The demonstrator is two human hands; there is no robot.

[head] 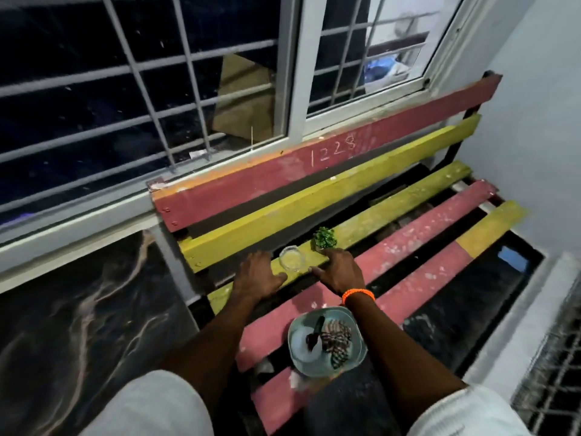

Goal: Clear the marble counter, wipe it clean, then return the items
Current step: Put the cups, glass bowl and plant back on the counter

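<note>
I'm seeing both hands lying flat on a yellow slat (371,220) of the painted bench (317,165) at frame centre. The left hand (258,276) is resting palm down, fingers spread, gripping nothing, just left of a small clear glass bowl (292,258). The right hand (339,272), an orange wristband (358,294) on its wrist, is also lying open on the slat, just right of the bowl; its fingertips are sitting right at the base of a small green plant sprig (325,238), contact I can't confirm. Lower centre, a pale plate (327,341) is sitting on the pink slats, carrying a striped shell-like object and a dark piece. The dark marble counter (81,309) is filling the lower left, under the barred window (138,83) that is spanning the upper left.
</note>
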